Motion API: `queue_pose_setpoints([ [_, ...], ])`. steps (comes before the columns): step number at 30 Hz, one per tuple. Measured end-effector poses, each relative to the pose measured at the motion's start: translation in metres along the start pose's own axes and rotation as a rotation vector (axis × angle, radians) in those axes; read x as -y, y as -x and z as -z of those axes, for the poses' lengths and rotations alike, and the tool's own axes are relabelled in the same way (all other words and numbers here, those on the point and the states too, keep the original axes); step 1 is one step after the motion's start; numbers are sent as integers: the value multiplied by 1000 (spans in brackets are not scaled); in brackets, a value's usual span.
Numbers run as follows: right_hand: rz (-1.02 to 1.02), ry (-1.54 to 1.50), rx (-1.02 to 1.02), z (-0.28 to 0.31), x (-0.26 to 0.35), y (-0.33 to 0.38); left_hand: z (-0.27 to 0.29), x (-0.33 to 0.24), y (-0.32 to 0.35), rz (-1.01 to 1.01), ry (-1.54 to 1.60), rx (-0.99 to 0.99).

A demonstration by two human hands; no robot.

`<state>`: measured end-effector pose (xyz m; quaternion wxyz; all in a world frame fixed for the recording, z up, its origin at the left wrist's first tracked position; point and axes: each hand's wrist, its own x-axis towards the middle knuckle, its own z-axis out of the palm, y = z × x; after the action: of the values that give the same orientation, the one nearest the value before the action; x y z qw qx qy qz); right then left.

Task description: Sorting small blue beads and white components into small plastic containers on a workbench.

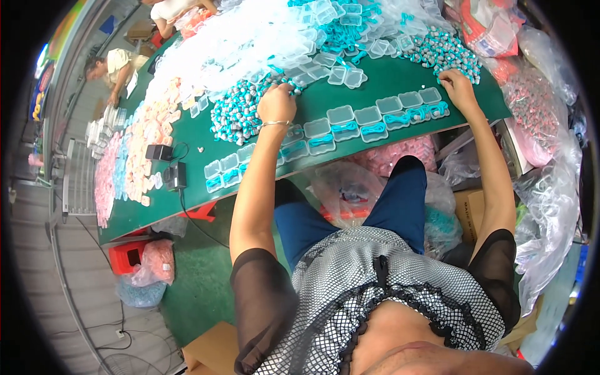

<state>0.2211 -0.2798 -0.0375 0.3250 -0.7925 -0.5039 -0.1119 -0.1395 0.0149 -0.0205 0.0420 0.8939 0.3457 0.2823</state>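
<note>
Left hand (pixel 277 105): fingers curled at the right edge of the left heap of teal-and-grey pieces (pixel 234 112); fingertips hidden, cannot tell whether a piece is pinched. Right hand (pixel 458 89): fingers bent down at the lower edge of the right heap of teal-and-grey pieces (pixel 444 55); grip likewise cannot be told.

Row of clear cases (pixel 340 115) lies along the near edge of the green table (pixel 131 219), lids open, teal cords in the bottoms. Left forearm covers part of the row. White heap (pixel 231 44) beyond is washed out by glare; separate items not distinguishable.

Writing: dark print on the carton (pixel 470 215) under the table, partly covered; coloured sign at the left rim (pixel 42 94) too warped to read.

Surroundings: two black boxes (pixel 175 176) with cable left of the row; plastic bags (pixel 531 112) crowding the right end; two other people (pixel 119 69) upper left, one cut off by the top edge.
</note>
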Motion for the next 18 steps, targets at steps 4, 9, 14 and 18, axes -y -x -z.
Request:
queue_pose_setpoints([
  [4, -53, -123, -120, 4, -2, 0, -8, -18, -13, 67, -213, 205],
  [9, -126, -293, -146, 5, 15, 3, -30, -7, -17, 108, -264, 114],
  [14, -136, -416, -150, 11, 28, 16, -21, -7, -5, 90, -17, 74],
  [18, -77, -608, -101, 9, 48, 24, 2, -18, -1, 338, 863, 287],
])
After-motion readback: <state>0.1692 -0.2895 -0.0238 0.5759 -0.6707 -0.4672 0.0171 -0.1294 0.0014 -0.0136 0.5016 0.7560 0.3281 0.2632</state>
